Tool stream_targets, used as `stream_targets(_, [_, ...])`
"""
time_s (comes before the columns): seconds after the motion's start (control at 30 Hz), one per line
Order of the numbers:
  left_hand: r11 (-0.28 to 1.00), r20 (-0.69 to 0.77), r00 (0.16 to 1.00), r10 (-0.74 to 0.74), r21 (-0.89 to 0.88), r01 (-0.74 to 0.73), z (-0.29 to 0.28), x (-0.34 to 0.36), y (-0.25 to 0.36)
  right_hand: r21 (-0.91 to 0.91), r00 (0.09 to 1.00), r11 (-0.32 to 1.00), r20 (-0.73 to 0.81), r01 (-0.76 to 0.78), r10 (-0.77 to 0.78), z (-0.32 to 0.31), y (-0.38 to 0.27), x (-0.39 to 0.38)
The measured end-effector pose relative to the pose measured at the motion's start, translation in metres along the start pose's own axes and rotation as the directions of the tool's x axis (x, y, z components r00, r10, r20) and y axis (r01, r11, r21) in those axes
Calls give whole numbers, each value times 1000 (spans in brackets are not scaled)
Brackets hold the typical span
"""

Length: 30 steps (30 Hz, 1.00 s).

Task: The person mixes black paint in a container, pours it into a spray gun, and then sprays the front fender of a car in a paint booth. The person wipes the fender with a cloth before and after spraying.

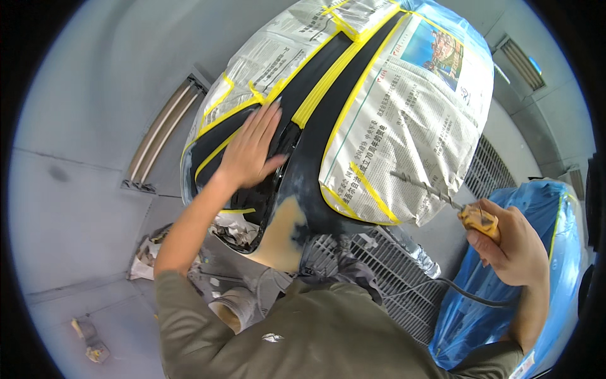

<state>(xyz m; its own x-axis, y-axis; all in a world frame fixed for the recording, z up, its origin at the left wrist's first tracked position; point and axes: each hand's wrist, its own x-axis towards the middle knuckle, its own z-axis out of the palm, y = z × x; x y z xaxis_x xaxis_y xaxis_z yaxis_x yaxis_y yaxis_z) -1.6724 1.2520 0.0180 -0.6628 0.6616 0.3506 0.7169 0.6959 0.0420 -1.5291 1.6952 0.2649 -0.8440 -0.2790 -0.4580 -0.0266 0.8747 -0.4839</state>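
A vehicle body part with black panels (319,114) stands before me, masked with newspaper sheets (404,126) and yellow tape (328,79). My left hand (251,148) rests on the black surface left of its centre, fingers stretched out. Below and right of that hand, a beige filler-like patch (282,224) covers the lower edge. Over on the right, my right hand (505,243) is closed round a yellow-handled tool (478,221). Its long, thin metal shaft or blade points left across the newspaper; the exact kind cannot be made out.
At right stands something wrapped in blue plastic (486,271), with a dark hose (473,295) running to it. Metal floor grating (404,290) lies below. Crumpled paper (146,259) sits on the left, and a yellow-and-grey object (91,341) lies at lower left.
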Motion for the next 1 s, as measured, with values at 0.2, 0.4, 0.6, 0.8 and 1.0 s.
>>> stream_targets(0.2, [987,-141,989,-41,149,62,23,76,-2,60,996,995,-26,-85,87,14,-43,-4])
stream_targets(0.4, [977,-166,967,-193,-125,174,33,-96,6,20,993,995,73,-93,92,47,-64,5])
stream_targets(0.6, [871,-203,847,-491,-116,477,56,-223,18,-43,992,999,127,-19,25,73,-91,18])
stream_targets(0.8, [888,-356,816,-455,-250,386,60,-163,8,-136,995,988,62,-75,84,90,-131,22])
stream_targets(1.0, [957,-404,868,-288,-80,280,49,-75,-30,-185,994,979,50,-86,97,100,-161,18])
